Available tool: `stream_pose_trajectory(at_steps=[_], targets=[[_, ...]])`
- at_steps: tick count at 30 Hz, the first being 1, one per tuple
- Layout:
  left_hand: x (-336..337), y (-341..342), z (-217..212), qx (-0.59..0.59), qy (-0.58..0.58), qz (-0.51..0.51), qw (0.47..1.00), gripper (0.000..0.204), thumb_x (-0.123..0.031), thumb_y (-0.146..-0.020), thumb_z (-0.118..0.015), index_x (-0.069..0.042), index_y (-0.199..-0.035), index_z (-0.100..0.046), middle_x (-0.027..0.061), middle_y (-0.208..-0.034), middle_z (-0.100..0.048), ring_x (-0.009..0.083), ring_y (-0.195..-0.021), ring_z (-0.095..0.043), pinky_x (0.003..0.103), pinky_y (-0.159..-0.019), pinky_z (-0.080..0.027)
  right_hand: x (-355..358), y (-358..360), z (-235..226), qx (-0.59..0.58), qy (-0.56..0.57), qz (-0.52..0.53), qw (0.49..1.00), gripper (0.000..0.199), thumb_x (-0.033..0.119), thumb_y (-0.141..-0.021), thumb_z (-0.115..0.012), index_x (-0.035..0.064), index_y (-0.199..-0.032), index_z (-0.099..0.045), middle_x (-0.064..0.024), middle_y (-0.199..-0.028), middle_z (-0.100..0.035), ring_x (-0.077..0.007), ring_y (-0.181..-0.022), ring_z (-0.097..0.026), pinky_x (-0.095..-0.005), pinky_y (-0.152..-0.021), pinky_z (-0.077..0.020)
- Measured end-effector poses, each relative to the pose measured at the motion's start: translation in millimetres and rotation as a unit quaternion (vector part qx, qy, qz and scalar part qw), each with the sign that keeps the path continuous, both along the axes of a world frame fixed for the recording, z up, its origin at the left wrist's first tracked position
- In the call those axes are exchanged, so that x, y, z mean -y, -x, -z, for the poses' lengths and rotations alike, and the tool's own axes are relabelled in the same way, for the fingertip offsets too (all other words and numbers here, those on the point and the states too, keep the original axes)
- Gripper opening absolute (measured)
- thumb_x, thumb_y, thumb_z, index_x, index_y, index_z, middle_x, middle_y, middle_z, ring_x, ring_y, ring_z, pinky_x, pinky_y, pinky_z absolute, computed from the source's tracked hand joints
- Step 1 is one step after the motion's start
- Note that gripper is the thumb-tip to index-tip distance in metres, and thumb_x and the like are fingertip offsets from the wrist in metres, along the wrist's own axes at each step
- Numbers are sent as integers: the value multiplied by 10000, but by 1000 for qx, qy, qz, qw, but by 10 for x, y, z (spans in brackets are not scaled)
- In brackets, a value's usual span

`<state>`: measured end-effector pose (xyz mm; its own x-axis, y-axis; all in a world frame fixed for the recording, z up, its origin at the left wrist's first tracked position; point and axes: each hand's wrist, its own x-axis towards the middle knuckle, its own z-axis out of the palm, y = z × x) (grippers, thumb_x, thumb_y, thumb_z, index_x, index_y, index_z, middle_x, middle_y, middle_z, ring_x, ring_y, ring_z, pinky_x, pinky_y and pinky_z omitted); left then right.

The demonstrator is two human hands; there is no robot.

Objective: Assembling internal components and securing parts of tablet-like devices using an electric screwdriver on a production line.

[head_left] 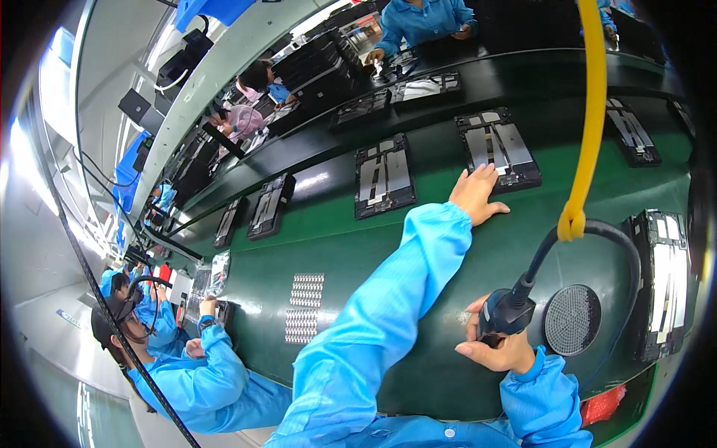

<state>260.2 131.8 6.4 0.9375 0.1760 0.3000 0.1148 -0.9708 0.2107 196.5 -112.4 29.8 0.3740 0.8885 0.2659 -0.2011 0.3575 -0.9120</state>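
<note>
Toward the far side of the green mat [441, 280], a black unit [502, 145] lay beneath my left hand [478, 198], flat and face up, with pale strips along its length. My left fingers were apart, their tips resting over the end nearest me while the thumb jutted out sideways; I was touching the unit, not gripping it. Closer to my body, my right hand [514, 352] was clamped on a black tool [508, 313], fingers and thumb wrapped round its body; its lower end was hidden, so I could not tell what, if anything, it met below. A black cord [635, 261] ran from its top, caught in the looped end of a yellow strap [590, 112]. Just beside the tool, on its right, sat a round grey dish [573, 319], and beyond that another unit [666, 276]. As I judged it, the work stood partway: the unit under my fingers had its strips in and its inside open to view, and so did the neighbour [384, 179] on its left. Nothing covered either one, and the tool was well apart from both, so any closing up was not yet done. Two grids [307, 290] [302, 326] of small pale pieces lay in rows to the left of my sleeve [373, 321].
</note>
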Motion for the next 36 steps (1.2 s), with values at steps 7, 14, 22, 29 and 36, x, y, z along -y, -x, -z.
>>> stream_pose_trajectory(at_steps=[7,14,22,29,36], targets=[[-373,-379,-184,-11,-167,42,985,728,-393,-624,-757,-12,-1190,-504,155,-1284,-494,294,-1202,-459,536,-998,-338,46,-51,13,51,-3,9,999,524,195,-632,-825,-43,-1017,-562,-28,-740,-575,-99,-627,-541,-231,-550,-423],[-411,-441,-73,-30,-215,-129,968,421,-89,-640,-678,-45,-1048,-586,117,-1159,-560,240,-1095,-541,426,-967,-381,18,-15,79,46,31,83,995,391,214,-621,-853,46,-766,-531,19,-525,-504,-59,-471,-473,-228,-452,-401],[294,938,-78,101,-138,-66,983,525,-56,-586,-648,-43,-1107,-586,112,-1224,-568,287,-1181,-499,473,-1006,-338,-9,8,-11,30,38,136,989,308,115,-674,-801,25,-871,-582,-15,-609,-516,-75,-557,-457,-255,-510,-397],[1238,1945,-175,66,-94,-20,993,560,-120,-562,-736,0,-1094,-609,123,-1195,-588,314,-1179,-510,543,-1006,-302,345,-540,-463,24,-69,278,958,294,-18,-690,-766,5,-885,-548,-24,-605,-580,-95,-458,-542,-222,-416,-411],[1792,2574,-121,-44,106,2,993,722,-375,-549,-837,10,-1114,-604,131,-1226,-572,369,-1278,-394,631,-1050,-115,628,-1097,-270,88,-81,392,912,235,-9,-724,-744,-5,-875,-565,-41,-611,-586,-115,-474,-565,-227,-437,-434]])
